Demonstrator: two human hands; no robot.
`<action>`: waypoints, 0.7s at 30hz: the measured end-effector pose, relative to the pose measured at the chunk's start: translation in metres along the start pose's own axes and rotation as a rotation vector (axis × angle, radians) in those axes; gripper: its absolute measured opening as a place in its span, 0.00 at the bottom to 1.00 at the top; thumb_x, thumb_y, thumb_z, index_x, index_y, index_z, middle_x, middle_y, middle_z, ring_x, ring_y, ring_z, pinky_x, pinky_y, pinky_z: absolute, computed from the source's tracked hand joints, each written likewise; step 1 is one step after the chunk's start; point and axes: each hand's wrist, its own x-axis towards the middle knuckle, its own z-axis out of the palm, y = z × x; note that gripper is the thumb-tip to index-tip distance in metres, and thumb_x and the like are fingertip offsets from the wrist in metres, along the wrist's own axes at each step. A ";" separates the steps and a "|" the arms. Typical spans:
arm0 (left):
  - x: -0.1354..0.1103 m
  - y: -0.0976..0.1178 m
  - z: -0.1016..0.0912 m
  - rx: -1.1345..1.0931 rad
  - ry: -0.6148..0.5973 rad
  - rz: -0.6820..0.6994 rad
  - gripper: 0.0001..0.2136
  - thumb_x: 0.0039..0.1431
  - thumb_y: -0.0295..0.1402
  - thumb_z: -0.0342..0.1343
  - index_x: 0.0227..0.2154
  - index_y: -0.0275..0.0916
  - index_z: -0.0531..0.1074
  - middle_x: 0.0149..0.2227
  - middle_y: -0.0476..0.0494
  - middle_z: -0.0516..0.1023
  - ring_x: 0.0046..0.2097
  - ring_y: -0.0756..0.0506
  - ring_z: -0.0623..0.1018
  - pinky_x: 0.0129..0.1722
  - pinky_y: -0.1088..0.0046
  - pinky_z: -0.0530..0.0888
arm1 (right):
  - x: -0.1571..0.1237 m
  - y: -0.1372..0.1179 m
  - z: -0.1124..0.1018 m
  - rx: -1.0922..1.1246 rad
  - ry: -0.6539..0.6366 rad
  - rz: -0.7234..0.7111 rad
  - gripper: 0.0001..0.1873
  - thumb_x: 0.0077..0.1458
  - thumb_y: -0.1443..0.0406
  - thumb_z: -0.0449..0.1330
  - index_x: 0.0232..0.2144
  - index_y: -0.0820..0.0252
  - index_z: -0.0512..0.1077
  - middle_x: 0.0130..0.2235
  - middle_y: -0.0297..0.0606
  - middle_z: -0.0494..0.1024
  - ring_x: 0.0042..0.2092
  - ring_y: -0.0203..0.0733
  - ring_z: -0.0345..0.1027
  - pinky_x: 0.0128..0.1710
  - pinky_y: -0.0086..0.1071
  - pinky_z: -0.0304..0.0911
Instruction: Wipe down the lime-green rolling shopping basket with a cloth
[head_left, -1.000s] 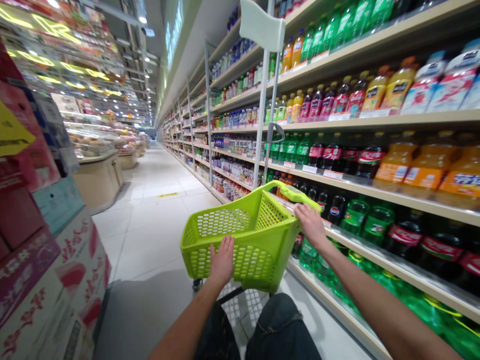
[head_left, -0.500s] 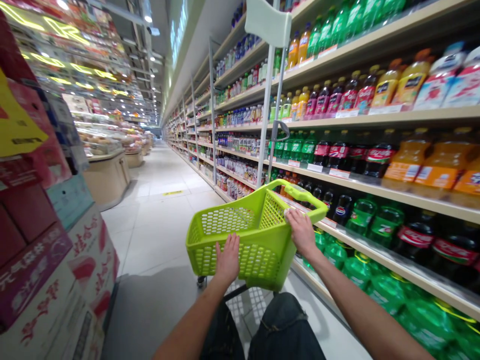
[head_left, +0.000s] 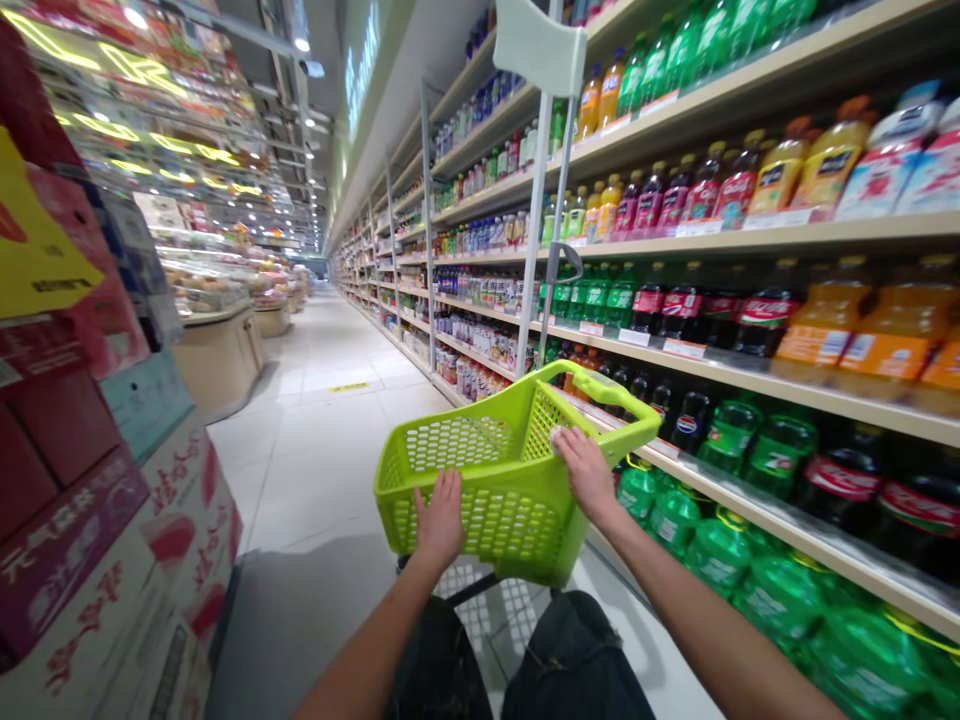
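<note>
A lime-green shopping cart point(head_left: 525, 520) with a perforated plastic basket stands before my knees, turned sideways. My left hand point(head_left: 441, 520) lies against the near side of its basket, fingers stretched up to the rim and thumb apart. At the same rim, farther right and close to the perforated child-seat panel point(head_left: 544, 420), is my right hand point(head_left: 587, 470). Its fingers are pressed together on a small white wad point(head_left: 556, 436), perhaps tissue or cloth; most of it is hidden. The cart's handle point(head_left: 611, 392) is just beyond that hand, untouched.
Shelves of bottled drinks point(head_left: 757, 300) run along the right, close to the cart. On the left stand stacked drink cartons point(head_left: 172, 500). A tiled aisle point(head_left: 322, 370) leads away past a rounded display counter point(head_left: 217, 355). A grey post point(head_left: 534, 220) rises behind the cart.
My right hand has slid left along the basket rim with the white wad, away from the handle corner. My left hand has shifted slightly left along the side.
</note>
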 end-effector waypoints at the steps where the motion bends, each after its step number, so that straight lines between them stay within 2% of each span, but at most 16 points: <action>1: 0.000 0.001 -0.001 0.001 -0.011 -0.006 0.33 0.43 0.20 0.40 0.58 0.35 0.48 0.62 0.43 0.47 0.62 0.43 0.48 0.57 0.46 0.46 | -0.001 -0.008 0.004 0.017 -0.004 -0.003 0.29 0.48 0.80 0.45 0.52 0.60 0.62 0.55 0.41 0.63 0.58 0.44 0.51 0.55 0.43 0.50; 5: -0.001 0.003 -0.003 0.016 -0.034 0.023 0.33 0.44 0.21 0.41 0.58 0.35 0.48 0.62 0.42 0.47 0.62 0.43 0.48 0.57 0.48 0.47 | -0.003 -0.066 0.031 0.139 -0.030 -0.134 0.25 0.50 0.78 0.46 0.51 0.60 0.64 0.54 0.41 0.65 0.57 0.41 0.53 0.54 0.40 0.53; 7: -0.002 0.000 -0.002 0.028 -0.026 0.060 0.34 0.43 0.21 0.41 0.58 0.34 0.48 0.62 0.42 0.46 0.62 0.43 0.48 0.58 0.48 0.47 | -0.002 -0.080 0.037 0.174 -0.047 -0.201 0.24 0.51 0.77 0.47 0.50 0.59 0.65 0.53 0.39 0.66 0.57 0.41 0.54 0.54 0.39 0.54; 9: -0.002 -0.005 0.000 0.038 -0.009 0.041 0.33 0.43 0.20 0.41 0.58 0.32 0.48 0.62 0.40 0.46 0.62 0.43 0.48 0.57 0.48 0.47 | 0.001 -0.071 0.034 0.165 -0.056 -0.183 0.24 0.51 0.78 0.47 0.49 0.59 0.65 0.53 0.38 0.67 0.57 0.41 0.54 0.54 0.40 0.54; 13: -0.002 -0.013 0.000 0.030 -0.007 -0.012 0.32 0.44 0.20 0.39 0.57 0.31 0.48 0.62 0.39 0.45 0.62 0.43 0.47 0.57 0.48 0.48 | 0.007 -0.032 0.015 0.095 -0.039 0.048 0.27 0.48 0.80 0.46 0.51 0.63 0.64 0.54 0.44 0.64 0.58 0.45 0.51 0.55 0.45 0.50; 15: -0.002 -0.012 -0.001 0.010 -0.020 -0.014 0.32 0.44 0.20 0.40 0.57 0.31 0.49 0.62 0.40 0.45 0.62 0.43 0.47 0.57 0.48 0.47 | 0.007 -0.036 0.014 0.131 -0.072 0.066 0.28 0.47 0.81 0.46 0.51 0.64 0.63 0.54 0.44 0.64 0.58 0.45 0.51 0.55 0.44 0.50; 18: -0.003 -0.006 -0.008 -0.039 -0.009 -0.032 0.32 0.44 0.20 0.40 0.57 0.32 0.49 0.62 0.39 0.47 0.62 0.42 0.49 0.57 0.47 0.47 | 0.007 -0.076 0.027 0.295 -0.131 -0.029 0.30 0.45 0.80 0.46 0.51 0.61 0.63 0.54 0.42 0.64 0.57 0.43 0.53 0.55 0.41 0.52; 21: -0.001 0.007 -0.015 -0.132 0.084 0.017 0.32 0.44 0.21 0.41 0.58 0.32 0.48 0.62 0.39 0.47 0.62 0.44 0.48 0.58 0.51 0.48 | 0.011 -0.117 0.038 0.438 -0.144 -0.070 0.32 0.45 0.78 0.47 0.55 0.60 0.57 0.55 0.41 0.63 0.56 0.40 0.55 0.55 0.39 0.53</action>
